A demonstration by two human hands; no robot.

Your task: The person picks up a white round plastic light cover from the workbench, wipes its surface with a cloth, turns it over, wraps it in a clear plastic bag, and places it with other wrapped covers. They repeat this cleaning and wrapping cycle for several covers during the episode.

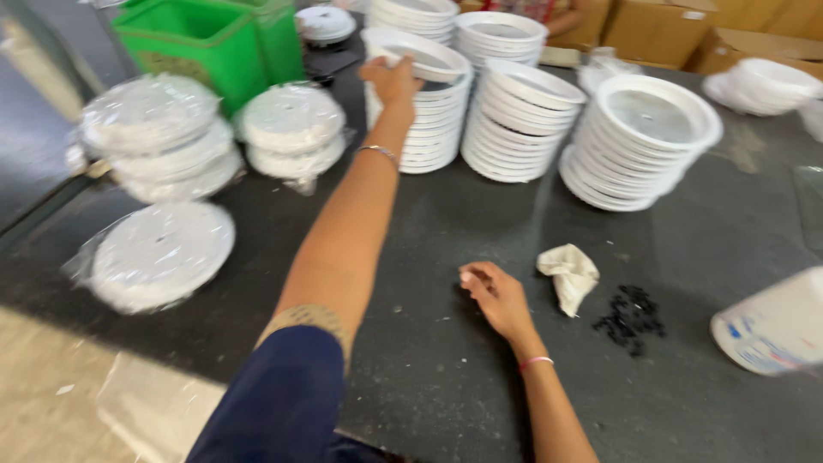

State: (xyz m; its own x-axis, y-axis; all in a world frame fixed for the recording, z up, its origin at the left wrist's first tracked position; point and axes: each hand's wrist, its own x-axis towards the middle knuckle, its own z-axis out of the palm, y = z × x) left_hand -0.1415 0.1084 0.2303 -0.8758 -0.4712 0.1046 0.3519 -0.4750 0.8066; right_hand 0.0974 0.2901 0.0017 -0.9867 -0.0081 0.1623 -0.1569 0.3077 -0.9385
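Dark counter, many white ring stacks waiting. Left hand grips the top ring; right hand rests loosely curled beside a rag.

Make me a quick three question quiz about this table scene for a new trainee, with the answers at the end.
1. True or false: the left hand is on the top ring of a stack of white rings.
2. What lies nearest the right hand? A) crumpled cloth B) green bin C) wrapped stacks
3. What dark things lie on the table just right of the cloth?

Key:
1. True. The fingers grip the top ring's rim.
2. A. The cloth lies just right of the hand, apart from it.
3. A small pile of black bits; too small to tell what kind.
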